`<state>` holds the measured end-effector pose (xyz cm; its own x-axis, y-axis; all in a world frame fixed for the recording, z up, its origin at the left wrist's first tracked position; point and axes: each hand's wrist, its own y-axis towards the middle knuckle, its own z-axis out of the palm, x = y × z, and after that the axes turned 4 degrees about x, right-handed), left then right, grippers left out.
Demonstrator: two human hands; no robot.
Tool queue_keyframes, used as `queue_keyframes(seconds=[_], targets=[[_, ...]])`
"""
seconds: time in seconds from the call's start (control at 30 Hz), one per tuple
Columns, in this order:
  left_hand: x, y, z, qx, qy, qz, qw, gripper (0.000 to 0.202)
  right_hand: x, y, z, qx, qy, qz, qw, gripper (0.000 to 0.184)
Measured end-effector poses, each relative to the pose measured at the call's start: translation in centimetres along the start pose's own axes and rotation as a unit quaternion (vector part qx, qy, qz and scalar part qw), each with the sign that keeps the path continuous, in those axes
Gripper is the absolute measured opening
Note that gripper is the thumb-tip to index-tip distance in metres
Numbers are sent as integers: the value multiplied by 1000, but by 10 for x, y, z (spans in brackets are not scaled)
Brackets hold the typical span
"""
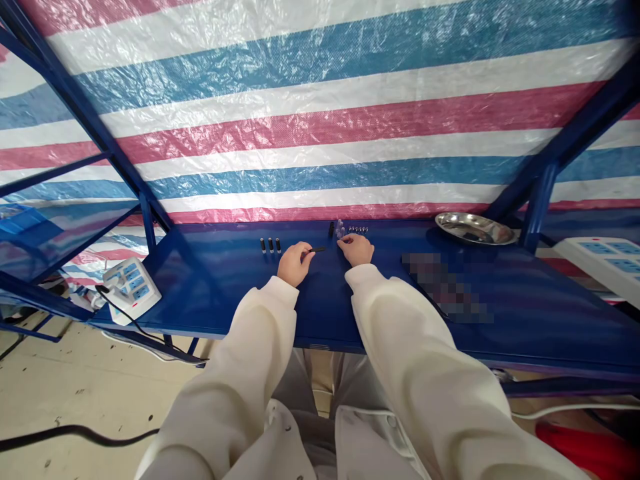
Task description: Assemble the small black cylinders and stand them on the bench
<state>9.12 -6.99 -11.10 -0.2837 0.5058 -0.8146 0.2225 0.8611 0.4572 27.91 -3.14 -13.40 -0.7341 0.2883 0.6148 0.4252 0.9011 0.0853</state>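
Above the blue table, my left hand (295, 263) is closed in a pinch on a thin black stick-like piece (318, 250) that points to the right. My right hand (357, 249) has its fingertips together at a small cluster of translucent purplish pieces (341, 229); whether something sits between them is hidden. Just left of that cluster stands a small black cylinder (331, 229). A row of small shiny metal parts (358, 229) lies behind my right hand. Left of my left hand, three black tubes with pale tops (271, 245) stand in a line.
A round steel dish (474, 228) rests at the back right. In front of it lies a blurred-out dark object (445, 287). A white power strip (132, 291) with a black cable sits at the left end. Behind the blue table (200, 293) hangs a striped plastic sheet (320, 127).
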Motion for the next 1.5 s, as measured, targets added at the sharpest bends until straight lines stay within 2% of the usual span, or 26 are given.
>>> queue_keyframes(seconds=[0.1,0.2,0.27,0.37,0.47,0.6,0.7,0.87,1.1,1.5], targets=[[-1,1,-1,-22,-4,8,1000,7,2,-8,-5,46,1,-43,998,15],[-3,0,-3,-44,-25,0,999,9,6,-18,-10,105,22,-167,980,13],[-4,0,-3,-47,-46,-15,998,10,9,-25,-11,115,20,-238,964,12],[-7,0,-4,-55,-77,-43,995,11,13,-34,-13,114,1,-292,950,9],[-6,0,-3,-61,-69,-30,995,12,15,-40,-15,113,-24,-304,946,7],[1,0,-2,-15,-14,37,999,12,18,-43,-19,113,-60,-288,949,6],[6,0,0,1,11,58,998,11,19,-45,-21,118,-90,-288,946,7],[6,-2,1,13,44,60,997,8,21,-46,-21,115,-120,-294,941,6],[0,-4,1,61,42,22,997,8,20,-45,-18,119,-110,-321,933,5],[8,-2,0,119,141,4,983,4,21,-46,-13,109,-169,-368,908,9]])
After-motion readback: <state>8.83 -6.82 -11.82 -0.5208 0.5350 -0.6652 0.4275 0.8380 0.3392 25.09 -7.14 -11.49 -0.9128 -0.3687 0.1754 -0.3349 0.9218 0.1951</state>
